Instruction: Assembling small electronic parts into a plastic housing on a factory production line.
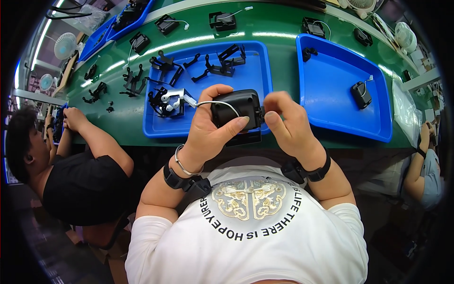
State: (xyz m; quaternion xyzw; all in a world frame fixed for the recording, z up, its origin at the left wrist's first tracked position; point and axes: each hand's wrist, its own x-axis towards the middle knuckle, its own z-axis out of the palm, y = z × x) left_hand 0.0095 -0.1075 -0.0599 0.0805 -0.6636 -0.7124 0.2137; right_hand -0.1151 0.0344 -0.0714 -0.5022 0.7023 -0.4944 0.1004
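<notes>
In front of my chest, my left hand (210,125) grips a boxy black plastic housing (241,105), its thumb lying across the near face. A white cable (219,102) with a pale connector runs from the housing past my left fingers. At the housing's right side, my right hand (289,124) is curled, thumb and forefinger close to a small dark part on that edge. Whatever sits between those fingertips is too small to make out. Below the housing, a black bracket-like piece (246,138) shows partly.
A blue tray (205,49) holds several black brackets; another blue tray (340,118) at right holds a cabled black unit (361,94). More black units and brackets lie on the green table (283,52). Co-workers sit at left (85,184) and right (425,170).
</notes>
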